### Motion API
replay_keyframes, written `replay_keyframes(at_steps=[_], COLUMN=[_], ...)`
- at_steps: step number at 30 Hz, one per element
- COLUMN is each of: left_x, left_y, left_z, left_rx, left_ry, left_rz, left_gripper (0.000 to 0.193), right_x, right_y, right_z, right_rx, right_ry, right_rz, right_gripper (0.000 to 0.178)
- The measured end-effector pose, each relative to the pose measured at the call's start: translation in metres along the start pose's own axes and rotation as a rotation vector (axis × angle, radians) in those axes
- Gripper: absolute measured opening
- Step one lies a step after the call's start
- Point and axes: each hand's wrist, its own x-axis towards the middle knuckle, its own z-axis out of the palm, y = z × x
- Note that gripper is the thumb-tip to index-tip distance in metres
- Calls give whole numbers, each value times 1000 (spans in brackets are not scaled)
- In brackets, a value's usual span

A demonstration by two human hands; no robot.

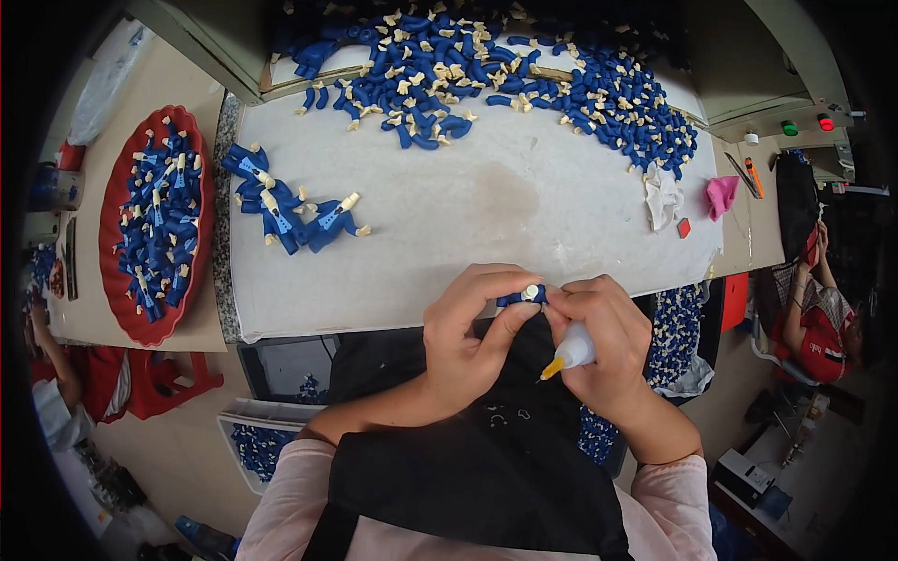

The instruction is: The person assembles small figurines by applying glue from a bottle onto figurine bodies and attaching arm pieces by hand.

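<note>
Over the front edge of the white worktop, my left hand (470, 327) is closed, pinching a small blue toy figure body (511, 300) with a cream peg at its neck. My right hand (613, 341) meets the figure's right side with its thumb and fingertips; whether a separate part is between them is hidden. Within the same hand lies a white squeeze bottle (578, 344), its yellow needle tip pointing down and left. Several blue figure bodies with arms and cream hands (281, 213) lie at the worktop's left.
A heap of blue toy arms with cream hands (440, 75) covers the worktop's (374, 271) far side. A red scalloped tray (112, 243) of figures stands left. White cloth (662, 198), pink cloth (720, 196) and an orange cutter (754, 178) lie right. Co-workers sit at both sides.
</note>
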Motion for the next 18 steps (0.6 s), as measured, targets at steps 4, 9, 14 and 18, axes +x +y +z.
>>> replay_keyframes(at_steps=[4, 9, 14, 18], left_x=[0, 2, 9, 15], left_y=[-2, -2, -3, -5], left_z=[0, 1, -4, -6], left_rx=[-13, -25, 4, 19], left_ry=[10, 6, -4, -20], left_rz=[0, -4, 58, 257], left_gripper=[18, 17, 17, 18], right_x=[0, -1, 1, 3], right_y=[1, 3, 1, -6], right_z=[1, 3, 3, 6], right_rx=[-7, -18, -2, 210], right_ry=[-9, 0, 23, 123], right_rz=[0, -9, 1, 180], right_gripper=[23, 23, 21, 19])
